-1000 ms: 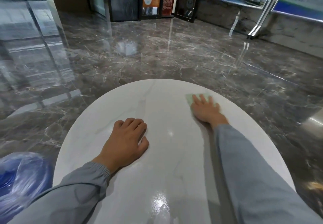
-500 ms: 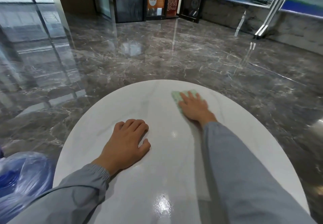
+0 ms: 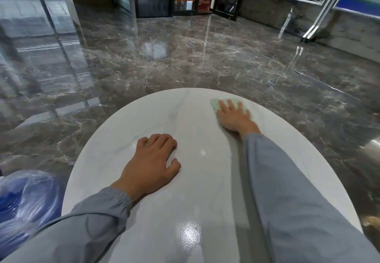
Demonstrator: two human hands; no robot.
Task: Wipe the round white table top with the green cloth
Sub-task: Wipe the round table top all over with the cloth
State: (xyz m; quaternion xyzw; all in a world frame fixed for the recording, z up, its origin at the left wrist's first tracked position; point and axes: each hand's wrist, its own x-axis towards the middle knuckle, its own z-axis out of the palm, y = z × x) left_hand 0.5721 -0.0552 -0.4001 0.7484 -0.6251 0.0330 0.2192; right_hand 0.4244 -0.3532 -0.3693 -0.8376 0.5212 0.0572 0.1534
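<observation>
the right hand (image 3: pixel 234 116), flat and open on the green cloth (image 3: pixel 228 103), has swept back rightward along the table top's (image 3: pixel 127 123) far edge, so wiping continues while the left hand (image 3: pixel 152 166) rests loosely curled.

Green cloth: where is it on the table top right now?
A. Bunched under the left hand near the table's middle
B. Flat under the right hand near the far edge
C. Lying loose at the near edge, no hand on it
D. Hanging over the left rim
B: the green cloth lies flat under the right hand by the far rim of the table top; the left hand rests bare.
</observation>
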